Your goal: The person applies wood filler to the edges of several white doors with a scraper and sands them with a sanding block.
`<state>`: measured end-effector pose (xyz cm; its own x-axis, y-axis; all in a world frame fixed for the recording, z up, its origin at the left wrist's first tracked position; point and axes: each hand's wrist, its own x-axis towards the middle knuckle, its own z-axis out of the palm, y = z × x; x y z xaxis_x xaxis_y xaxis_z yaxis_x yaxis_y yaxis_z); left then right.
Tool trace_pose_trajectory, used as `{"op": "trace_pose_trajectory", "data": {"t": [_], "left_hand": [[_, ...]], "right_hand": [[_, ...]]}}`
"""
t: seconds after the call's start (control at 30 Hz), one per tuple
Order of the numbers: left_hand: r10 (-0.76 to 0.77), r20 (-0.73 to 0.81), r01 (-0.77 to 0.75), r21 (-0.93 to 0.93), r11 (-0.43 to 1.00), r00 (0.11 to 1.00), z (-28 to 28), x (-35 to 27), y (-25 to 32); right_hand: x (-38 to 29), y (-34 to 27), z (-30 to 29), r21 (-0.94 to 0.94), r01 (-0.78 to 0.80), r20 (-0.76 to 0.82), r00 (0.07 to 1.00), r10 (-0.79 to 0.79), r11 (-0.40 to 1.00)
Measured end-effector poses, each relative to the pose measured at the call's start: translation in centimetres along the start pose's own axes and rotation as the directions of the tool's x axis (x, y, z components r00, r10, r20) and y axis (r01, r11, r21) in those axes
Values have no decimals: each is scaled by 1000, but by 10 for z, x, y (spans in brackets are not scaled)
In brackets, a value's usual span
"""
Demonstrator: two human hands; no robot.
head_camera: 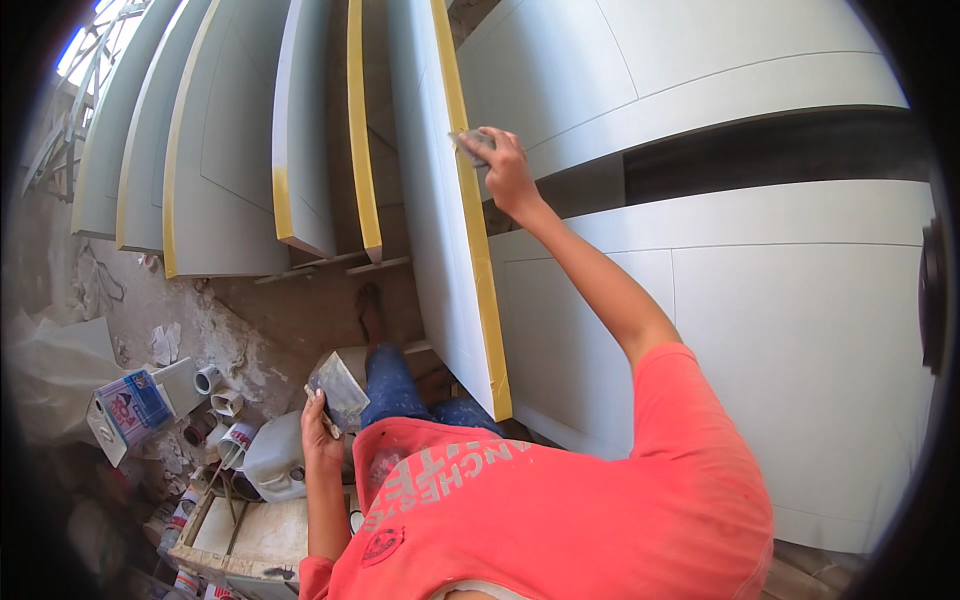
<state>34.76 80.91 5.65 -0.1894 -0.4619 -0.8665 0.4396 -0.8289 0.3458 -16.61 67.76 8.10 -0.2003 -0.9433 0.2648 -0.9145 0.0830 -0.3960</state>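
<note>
My right hand [507, 166] grips a grey putty knife [475, 147], its blade against the yellow-coated edge [478, 255] of a white door panel [442, 225] standing on its side. Low at my left side, my left hand [322, 431] holds a flat, putty-smeared plate [341, 394], its exact kind unclear. Farther left stand several more white panels, some with yellow along their edges, such as a narrow one [360, 135] beside the panel at my right hand.
Large white panels [787, 330] with thin grooves lie to the right. On the littered floor at the lower left are a white jerrycan [277, 457], a blue-labelled tin [135, 409], several cans and a wooden crate [262, 532]. Wooden strips [307, 266] lie under the standing panels.
</note>
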Motion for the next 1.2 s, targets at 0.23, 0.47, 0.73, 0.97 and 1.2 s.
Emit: {"op": "trace_pose_trajectory", "data": {"t": [0.23,0.47,0.73,0.97,1.2], "left_hand": [[12,21,-12,-3,1000,1000,2,0,-5],[-6,-19,6,-4,1000,1000,-4,-1,-5],[6,28,-7,40,999,1000,-7,-1,-5],[-11,1,11,56,998,1000,-8,-8,-9],[3,64,-8,74,997,998,-2,-15,-14]], "right_hand": [[16,18,41,64,-171,-21,985,172,983],[13,15,47,-65,-134,-9,991,134,989],[13,1,40,-151,-146,45,987,154,978],[4,-4,30,-177,-127,126,981,150,976],[-24,-13,21,-191,-104,163,977,136,976]]}}
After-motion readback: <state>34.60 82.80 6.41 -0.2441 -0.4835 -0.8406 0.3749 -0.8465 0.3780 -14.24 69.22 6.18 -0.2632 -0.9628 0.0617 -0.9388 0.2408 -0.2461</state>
